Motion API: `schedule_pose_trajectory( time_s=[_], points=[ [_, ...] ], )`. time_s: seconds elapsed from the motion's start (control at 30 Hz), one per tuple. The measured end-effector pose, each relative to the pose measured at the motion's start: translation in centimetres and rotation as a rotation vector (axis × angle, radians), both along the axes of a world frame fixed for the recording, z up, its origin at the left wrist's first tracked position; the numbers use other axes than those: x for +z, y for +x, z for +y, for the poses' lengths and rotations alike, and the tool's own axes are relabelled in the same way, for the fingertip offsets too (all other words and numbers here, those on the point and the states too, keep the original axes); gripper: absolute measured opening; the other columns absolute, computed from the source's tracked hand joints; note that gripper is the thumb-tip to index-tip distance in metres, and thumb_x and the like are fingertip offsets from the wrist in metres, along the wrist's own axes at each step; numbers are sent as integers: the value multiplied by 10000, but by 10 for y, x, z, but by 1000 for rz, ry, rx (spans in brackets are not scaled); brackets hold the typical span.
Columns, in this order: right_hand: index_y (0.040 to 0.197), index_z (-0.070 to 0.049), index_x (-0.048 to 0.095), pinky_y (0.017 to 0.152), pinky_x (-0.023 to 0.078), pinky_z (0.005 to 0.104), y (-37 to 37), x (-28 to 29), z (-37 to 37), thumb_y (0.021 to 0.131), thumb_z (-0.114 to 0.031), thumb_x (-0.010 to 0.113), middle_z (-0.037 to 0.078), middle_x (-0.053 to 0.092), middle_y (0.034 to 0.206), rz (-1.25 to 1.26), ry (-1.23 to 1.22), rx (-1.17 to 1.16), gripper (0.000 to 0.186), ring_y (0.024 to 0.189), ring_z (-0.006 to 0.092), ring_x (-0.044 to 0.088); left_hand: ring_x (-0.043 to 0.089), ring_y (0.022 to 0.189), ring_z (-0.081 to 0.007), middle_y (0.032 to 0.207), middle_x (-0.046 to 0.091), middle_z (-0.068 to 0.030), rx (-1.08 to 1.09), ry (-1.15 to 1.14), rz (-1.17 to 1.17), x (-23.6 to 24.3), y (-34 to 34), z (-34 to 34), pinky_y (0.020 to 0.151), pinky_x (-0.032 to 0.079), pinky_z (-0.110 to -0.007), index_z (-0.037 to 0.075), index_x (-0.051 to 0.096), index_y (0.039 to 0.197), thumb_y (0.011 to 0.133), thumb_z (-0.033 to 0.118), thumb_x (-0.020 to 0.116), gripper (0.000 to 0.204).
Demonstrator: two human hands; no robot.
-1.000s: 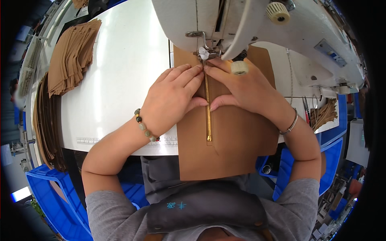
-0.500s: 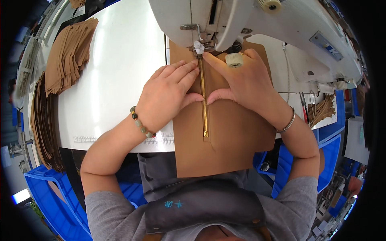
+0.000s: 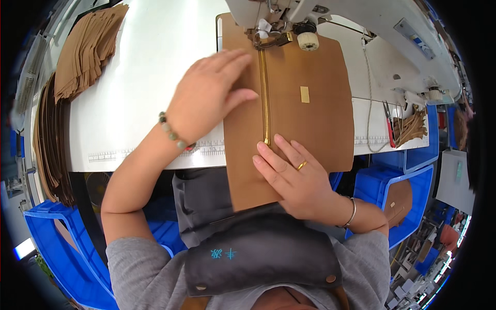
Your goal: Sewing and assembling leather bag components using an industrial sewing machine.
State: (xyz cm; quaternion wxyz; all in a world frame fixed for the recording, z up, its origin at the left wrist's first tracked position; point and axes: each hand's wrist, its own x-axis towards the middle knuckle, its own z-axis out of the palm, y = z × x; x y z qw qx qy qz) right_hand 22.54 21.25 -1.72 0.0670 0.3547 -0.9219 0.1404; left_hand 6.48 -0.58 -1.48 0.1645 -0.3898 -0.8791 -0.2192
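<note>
A brown leather-like panel (image 3: 310, 129) lies under the head of a white sewing machine (image 3: 356, 20) and hangs over the table's near edge. A gold-toothed zipper (image 3: 266, 98) runs down it from the presser foot to a slider near its lower end. Over the panel's left edge, my left hand (image 3: 209, 90) has its fingers stretched toward the presser foot, slightly blurred. My right hand (image 3: 299, 178) rests flat on the panel by the zipper's lower end, fingers spread. Neither hand grips anything. A small yellowish patch (image 3: 305, 94) is on the panel's right half.
Stacked brown pieces (image 3: 90, 54) lie at the table's far left, with more hanging over the left edge. Red-handled snippers (image 3: 390, 126) and brown scraps (image 3: 411, 126) are at the right. Blue bins (image 3: 408, 201) flank me. A printed ruler (image 3: 206, 147) runs along the near edge.
My right hand has moved from beside the presser foot down to the zipper's lower end, uncovering the yellowish patch. My left hand has shifted up and left, away from the zipper.
</note>
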Motion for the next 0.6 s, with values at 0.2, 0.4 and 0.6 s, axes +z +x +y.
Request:
schedule_pose_trajectory(
  time_s=[0.2, 0.4, 0.6],
  points=[
    [1487, -33, 557, 1254, 229, 525, -16, 15, 37, 960, -71, 543, 128, 553, 1555, -781, -649, 25, 529, 1519, 351, 412, 672, 890, -256, 996, 733, -87, 137, -1, -17, 23, 57, -45, 751, 556, -362, 56, 740, 966, 825, 123, 803, 168],
    [1492, -44, 558, 1254, 232, 521, -18, 18, 32, 978, -90, 522, 123, 556, 1553, -739, -621, 32, 517, 1514, 337, 424, 718, 925, -258, 948, 748, -87, -168, 140, 129, -6, 91, -22, 737, 579, -334, 27, 767, 949, 690, 93, 827, 274],
    [1491, -48, 560, 1255, 233, 517, -17, 21, 30, 982, -74, 508, 113, 557, 1553, -752, -581, 3, 513, 1510, 323, 431, 711, 922, -184, 969, 747, -61, -176, 134, 282, -17, 87, -16, 693, 564, -282, 57, 771, 948, 731, 130, 747, 230]
  ],
)
